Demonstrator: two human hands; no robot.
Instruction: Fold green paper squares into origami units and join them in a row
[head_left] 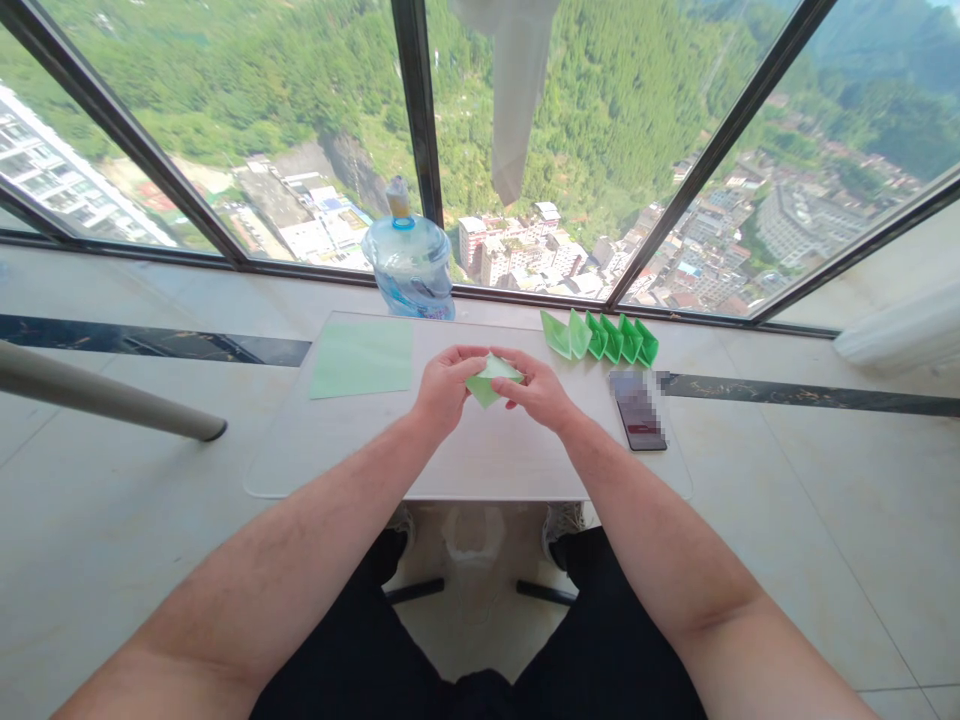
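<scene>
Between my two hands is a small piece of folded light green paper (489, 388), held above the middle of the low table. My left hand (448, 384) pinches its left side, the thumb lying on top. On the other side my right hand (541, 388) grips the right corner between thumb and fingers. The paper has a pointed lower end and creases across its face; its underside is hidden. At the table's back right stands a row of several folded green paper boats (611, 338), the left ones paler. Flat at the back left lies pale green paper (362, 360).
A phone (639, 412) lies on the white table (480, 460) at the right. Behind the table, by the window, stands a large clear water jug (409, 262). A grey pole (112, 388) slants in from the left.
</scene>
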